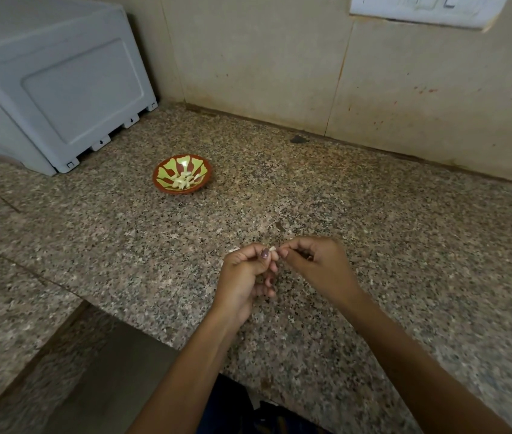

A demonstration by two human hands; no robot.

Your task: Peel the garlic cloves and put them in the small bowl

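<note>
Peeling one garlic clove [273,249] over the granite countertop [405,245], a little in from its near edge. Pinching the clove with the left hand [245,277], thumb and forefinger curled tight round it, probably to keep so small a thing from turning. Meeting it with the right hand [317,264], fingertips [283,252] closing on the clove's end, apparently picking at the skin (too small and blurred to tell whether any skin is coming away). Working both hands close together above the stone rather than on it, likely so scraps fall clear of the clean cloves. Waiting well apart, toward the back left of the countertop, the small bowl [200,183], red-rimmed with a green pattern, holding a heap of peeled cloves [183,180] at its middle, hence a task seemingly well along. Standing just beyond the bowl at the countertop's far left corner, a white appliance [48,83]. Lying near the hands, one dark fleck [279,226], perhaps a shred of skin. Calling next, by this reading, for stripping the skin and reaching out to the bowl.
</note>
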